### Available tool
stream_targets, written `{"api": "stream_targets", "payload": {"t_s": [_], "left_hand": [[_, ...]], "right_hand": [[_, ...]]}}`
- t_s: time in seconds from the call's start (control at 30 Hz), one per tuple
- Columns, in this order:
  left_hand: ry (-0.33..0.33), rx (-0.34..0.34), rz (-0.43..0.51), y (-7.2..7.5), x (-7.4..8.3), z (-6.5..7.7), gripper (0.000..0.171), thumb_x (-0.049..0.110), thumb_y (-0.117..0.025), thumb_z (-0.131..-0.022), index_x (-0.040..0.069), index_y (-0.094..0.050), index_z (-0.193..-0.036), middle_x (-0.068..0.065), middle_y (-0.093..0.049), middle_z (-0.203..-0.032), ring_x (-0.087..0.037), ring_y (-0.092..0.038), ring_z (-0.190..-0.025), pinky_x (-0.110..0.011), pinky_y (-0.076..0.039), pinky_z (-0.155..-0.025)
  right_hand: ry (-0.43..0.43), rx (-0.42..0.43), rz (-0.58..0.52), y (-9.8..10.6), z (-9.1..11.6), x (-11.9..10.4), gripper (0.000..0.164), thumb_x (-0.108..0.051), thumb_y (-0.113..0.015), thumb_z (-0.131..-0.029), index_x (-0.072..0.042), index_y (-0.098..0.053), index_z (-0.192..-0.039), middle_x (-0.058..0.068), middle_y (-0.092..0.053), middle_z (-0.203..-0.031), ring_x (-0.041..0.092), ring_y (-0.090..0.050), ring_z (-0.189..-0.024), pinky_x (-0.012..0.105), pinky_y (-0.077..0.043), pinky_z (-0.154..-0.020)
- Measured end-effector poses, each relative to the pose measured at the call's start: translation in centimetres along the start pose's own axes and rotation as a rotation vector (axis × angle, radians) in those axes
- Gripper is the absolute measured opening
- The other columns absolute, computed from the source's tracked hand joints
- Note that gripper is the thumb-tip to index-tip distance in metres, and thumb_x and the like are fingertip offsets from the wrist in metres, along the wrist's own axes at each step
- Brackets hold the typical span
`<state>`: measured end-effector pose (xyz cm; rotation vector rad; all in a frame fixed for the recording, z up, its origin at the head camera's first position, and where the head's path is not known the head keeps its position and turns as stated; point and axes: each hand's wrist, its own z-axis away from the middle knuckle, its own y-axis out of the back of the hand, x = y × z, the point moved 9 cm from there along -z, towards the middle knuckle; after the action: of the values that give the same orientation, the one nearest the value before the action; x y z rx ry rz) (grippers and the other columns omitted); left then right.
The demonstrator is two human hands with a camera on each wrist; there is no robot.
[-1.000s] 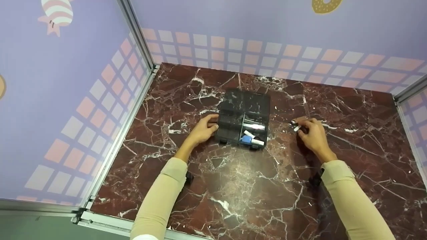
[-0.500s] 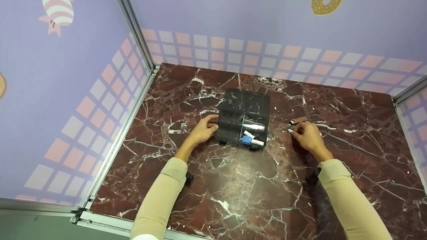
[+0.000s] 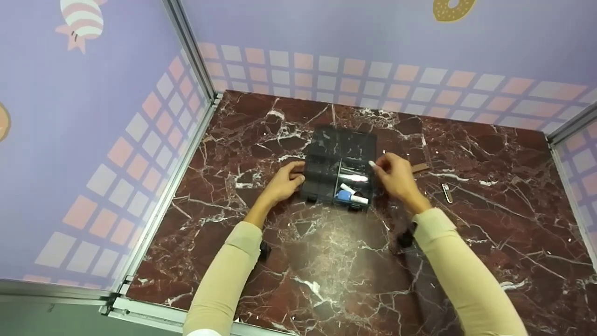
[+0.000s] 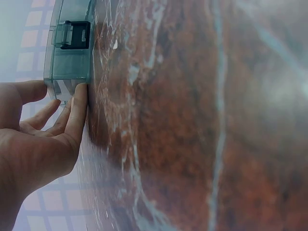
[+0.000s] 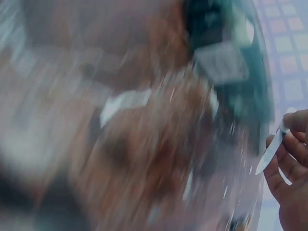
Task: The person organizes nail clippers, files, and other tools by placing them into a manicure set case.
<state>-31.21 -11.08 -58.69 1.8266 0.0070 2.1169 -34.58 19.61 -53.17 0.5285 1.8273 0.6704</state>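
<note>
A clear plastic box (image 3: 319, 175) with a divider and latches lies with its lid folded back. My left hand (image 3: 282, 183) grips its left edge; in the left wrist view, thumb and fingers lie around the corner. At the box's right rim, my right hand (image 3: 399, 177) pinches a slim pale nail file (image 5: 270, 155) between thumb and fingers. Its ridged, pointed end sticks out in the right wrist view. Inside the right compartments are a shiny white strip (image 3: 353, 178) and a small blue bottle (image 3: 344, 195) with white pieces beside it.
On the marbled tabletop (image 3: 326, 261), a brown strip (image 3: 420, 167) lies just right of my right hand. Farther right is a nail clipper (image 3: 447, 192). Small white crumbs dot the surface, and patterned panels (image 3: 373, 42) close off the back and sides.
My right hand, with the file in its fingers, has moved left from beside the brown strip to the box's right rim. The nail clipper has come into view. The left hand stays put.
</note>
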Motion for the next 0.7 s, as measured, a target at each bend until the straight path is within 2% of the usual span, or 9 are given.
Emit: {"api": "stream_targets", "payload": {"t_s": [0.17, 0.33, 0.7], "left_hand": [[-0.004, -0.001, 0.037, 0.0, 0.1, 0.0, 0.051, 0.001, -0.055, -0.108, -0.001, -0.044, -0.158, -0.023, -0.054, -0.151, -0.035, -0.060, -0.134, -0.043, -0.060, -0.099], [-0.011, 0.002, 0.032, 0.1, 0.2, 0.1, 0.050, 0.001, -0.055, -0.108, -0.001, -0.045, -0.157, -0.023, -0.054, -0.151, -0.035, -0.060, -0.134, -0.043, -0.060, -0.098], [-0.029, -0.008, 0.040, 0.0, 0.2, 0.0, 0.051, 0.000, -0.054, -0.108, -0.002, -0.044, -0.158, -0.024, -0.053, -0.153, -0.036, -0.059, -0.136, -0.042, -0.059, -0.101]], "right_hand": [[0.043, -0.003, -0.024, -2.3, -1.4, -3.1, 0.006, -0.002, -0.075, -0.095, 0.000, -0.070, -0.093, 0.012, -0.069, -0.084, 0.023, -0.060, -0.075, 0.034, -0.049, -0.070], [0.085, -0.021, -0.047, -4.4, -2.4, -5.6, 0.004, -0.002, -0.073, -0.095, 0.000, -0.069, -0.093, 0.010, -0.066, -0.083, 0.022, -0.058, -0.074, 0.033, -0.047, -0.068], [0.100, -0.078, -0.075, -8.7, -3.5, -8.6, 0.005, 0.004, -0.071, -0.092, -0.001, -0.070, -0.094, 0.013, -0.065, -0.090, 0.025, -0.062, -0.079, 0.034, -0.050, -0.072]]}}
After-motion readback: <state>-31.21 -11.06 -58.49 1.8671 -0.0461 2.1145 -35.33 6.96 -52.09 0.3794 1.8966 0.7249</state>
